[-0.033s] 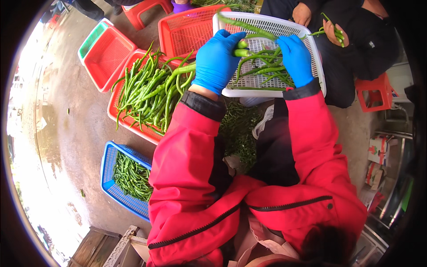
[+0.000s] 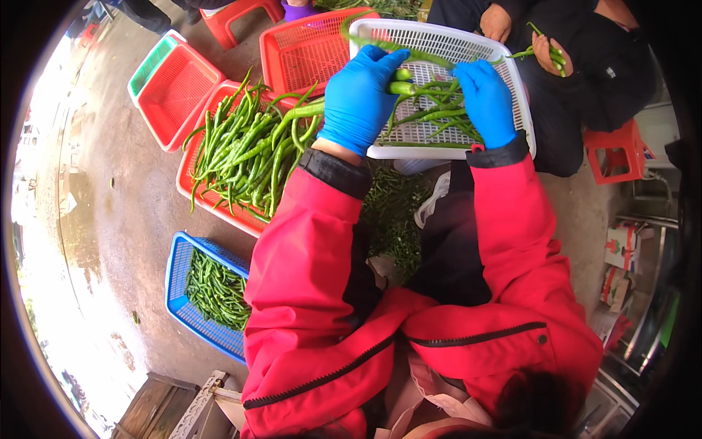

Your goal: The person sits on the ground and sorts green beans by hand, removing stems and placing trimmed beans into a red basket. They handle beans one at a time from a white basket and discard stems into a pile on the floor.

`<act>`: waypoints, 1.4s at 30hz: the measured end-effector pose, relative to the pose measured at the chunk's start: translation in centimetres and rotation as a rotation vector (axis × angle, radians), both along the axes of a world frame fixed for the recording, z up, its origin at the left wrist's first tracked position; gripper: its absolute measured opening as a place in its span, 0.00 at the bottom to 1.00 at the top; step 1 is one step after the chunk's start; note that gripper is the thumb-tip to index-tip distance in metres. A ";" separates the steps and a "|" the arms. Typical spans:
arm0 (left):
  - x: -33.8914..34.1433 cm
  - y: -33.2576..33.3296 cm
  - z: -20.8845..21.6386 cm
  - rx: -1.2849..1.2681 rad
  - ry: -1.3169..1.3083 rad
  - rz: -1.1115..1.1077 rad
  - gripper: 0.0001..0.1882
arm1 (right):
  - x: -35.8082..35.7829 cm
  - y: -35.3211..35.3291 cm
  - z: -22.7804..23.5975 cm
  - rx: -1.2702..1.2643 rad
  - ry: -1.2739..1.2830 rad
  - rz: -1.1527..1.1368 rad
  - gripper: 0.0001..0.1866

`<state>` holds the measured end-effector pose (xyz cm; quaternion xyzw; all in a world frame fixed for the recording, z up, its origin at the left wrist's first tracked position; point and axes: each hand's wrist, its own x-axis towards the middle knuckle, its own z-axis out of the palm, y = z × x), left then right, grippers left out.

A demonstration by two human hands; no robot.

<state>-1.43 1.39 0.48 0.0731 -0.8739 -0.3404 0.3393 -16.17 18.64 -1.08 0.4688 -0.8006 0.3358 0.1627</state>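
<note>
My left hand (image 2: 358, 99), in a blue glove, is closed round several long green chili peppers; their thick ends stick out past my thumb and their lengths trail back to the left. My gloved right hand (image 2: 485, 101) pinches the end of another long chili pepper (image 2: 418, 55), slightly blurred, which stretches leftward above my left hand. Both hands are over a white slotted basket (image 2: 523, 110), where several green chili peppers (image 2: 442, 113) lie. Close to my left wrist, an orange-red basket (image 2: 186, 164) holds a heap of long chili peppers (image 2: 248, 150).
A blue basket (image 2: 175, 274) of small green peppers stands at lower left. Red baskets (image 2: 311, 55) sit beyond the heap. Green scraps (image 2: 395, 212) lie between my legs. At right, another person's hand (image 2: 550, 55) holds green peppers, near a red stool (image 2: 616, 155).
The long chili pepper's free end has swung a little to the left. My left hand has moved slightly, while the baskets stay in place.
</note>
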 end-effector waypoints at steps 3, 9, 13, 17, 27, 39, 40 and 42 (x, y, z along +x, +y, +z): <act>0.2 1.0 0.4 -0.186 0.073 -0.034 0.23 | 3.4 -0.3 1.4 -0.071 -0.152 0.133 0.06; 0.5 0.9 0.2 -0.437 -0.194 0.036 0.10 | 4.2 -1.3 1.0 0.049 -0.082 0.244 0.05; 0.4 0.7 -0.4 -0.470 -0.295 -0.002 0.09 | 3.7 -1.6 0.2 0.233 0.358 0.206 0.09; 0.3 0.5 -0.8 -0.423 -0.317 -0.019 0.08 | 3.5 -2.1 -0.3 0.279 0.579 0.177 0.10; 0.3 0.1 -1.1 -0.066 -0.240 -0.051 0.09 | 4.0 -2.8 -0.1 0.141 0.577 0.175 0.05; 0.0 0.3 -1.6 0.216 -0.164 -0.103 0.08 | 5.0 -2.7 0.1 0.004 0.512 0.108 0.05; 0.0 0.3 -1.7 0.236 -0.166 -0.106 0.08 | 5.0 -2.7 0.1 -0.006 0.505 0.112 0.05; -0.1 0.4 -1.8 0.302 -0.159 -0.116 0.08 | 5.0 -2.6 0.2 -0.020 0.482 0.094 0.05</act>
